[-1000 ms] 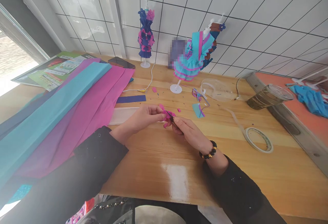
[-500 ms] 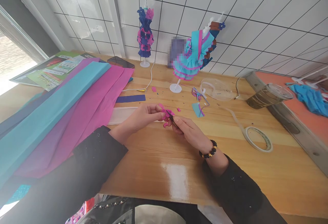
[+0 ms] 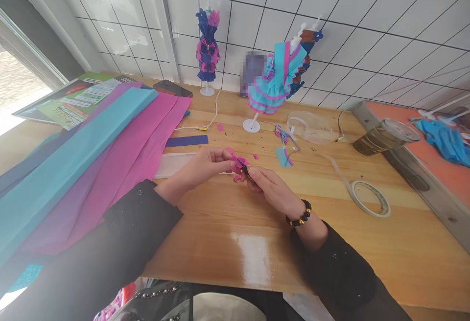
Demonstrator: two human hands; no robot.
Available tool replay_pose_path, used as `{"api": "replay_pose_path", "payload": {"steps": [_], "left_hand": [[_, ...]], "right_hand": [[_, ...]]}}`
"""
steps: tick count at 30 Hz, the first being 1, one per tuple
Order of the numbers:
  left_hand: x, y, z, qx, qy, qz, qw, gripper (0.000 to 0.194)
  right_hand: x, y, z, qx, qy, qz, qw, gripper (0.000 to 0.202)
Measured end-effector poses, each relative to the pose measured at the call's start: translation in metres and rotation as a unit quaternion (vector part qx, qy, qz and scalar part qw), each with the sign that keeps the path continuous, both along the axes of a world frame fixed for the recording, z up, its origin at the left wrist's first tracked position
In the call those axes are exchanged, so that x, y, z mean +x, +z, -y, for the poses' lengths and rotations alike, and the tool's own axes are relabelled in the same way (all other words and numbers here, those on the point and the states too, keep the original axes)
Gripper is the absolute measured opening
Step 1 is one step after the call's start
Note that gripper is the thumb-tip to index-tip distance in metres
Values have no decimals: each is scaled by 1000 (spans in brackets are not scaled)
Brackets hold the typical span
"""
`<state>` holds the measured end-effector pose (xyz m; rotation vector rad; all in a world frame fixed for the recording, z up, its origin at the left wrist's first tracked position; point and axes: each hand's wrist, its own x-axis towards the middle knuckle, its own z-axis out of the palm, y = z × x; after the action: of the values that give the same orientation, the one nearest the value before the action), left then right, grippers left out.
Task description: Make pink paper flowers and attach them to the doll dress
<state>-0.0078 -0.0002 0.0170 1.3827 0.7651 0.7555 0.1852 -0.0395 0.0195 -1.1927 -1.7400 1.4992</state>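
My left hand (image 3: pixel 205 167) pinches a small piece of bright pink paper (image 3: pixel 240 163) above the middle of the wooden table (image 3: pixel 220 228). Closed round dark scissors (image 3: pixel 246 170), my right hand (image 3: pixel 270 188) is just to the right, with the blade tips at the pink paper. Small pink scraps lie nearby, one scrap (image 3: pixel 256 156) just beyond the hands. The scissors' handles are mostly hidden in my right fingers. A black and gold bead bracelet circles my right wrist.
Long blue, purple and pink paper sheets (image 3: pixel 121 130) cover the left side. Behind stand a navy-pink dressed form (image 3: pixel 207 52) and a turquoise one (image 3: pixel 273 81). A tape roll (image 3: pixel 370 198) and a dark cup (image 3: pixel 384 136) are at the right. A navy strip (image 3: pixel 187 141) lies beyond my left hand.
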Motion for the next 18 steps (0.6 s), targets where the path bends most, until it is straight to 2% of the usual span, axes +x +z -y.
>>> {"api": "replay_pose_path", "payload": {"steps": [12,18], "left_hand": [[0,1,0,-8,-19,18,1000,17],[3,-2,-1,8,-7,9,1000,19]], "right_hand": [[0,0,0,13,-1,21,1000,41],[-4,0,0,1,-17,-1,1000,41]]}}
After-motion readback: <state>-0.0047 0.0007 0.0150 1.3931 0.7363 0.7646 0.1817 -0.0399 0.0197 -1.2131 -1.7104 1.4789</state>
